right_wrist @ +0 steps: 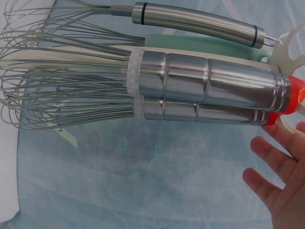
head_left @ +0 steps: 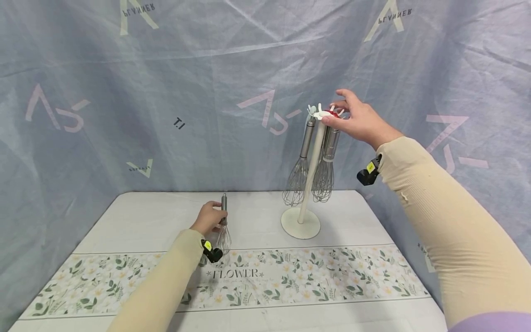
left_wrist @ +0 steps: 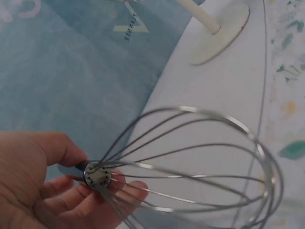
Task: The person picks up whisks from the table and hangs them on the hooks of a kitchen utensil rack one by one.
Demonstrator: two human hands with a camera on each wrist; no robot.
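Observation:
My left hand grips the dark grey handle of a small wire whisk over the left part of the table. In the left wrist view its wire loops spread to the right, away from the fingers. My right hand is at the hooked top of a cream whisk stand, thumb by the rim and fingers spread loosely. Beside its fingertips in the right wrist view are the red ends of two steel-handled whisks. A slimmer steel whisk and a pale green handle hang there too.
The stand's round base rests on the white table, right of the held whisk. A floral printed band crosses the table's front half. Grey-blue cloth hangs close behind and along both sides.

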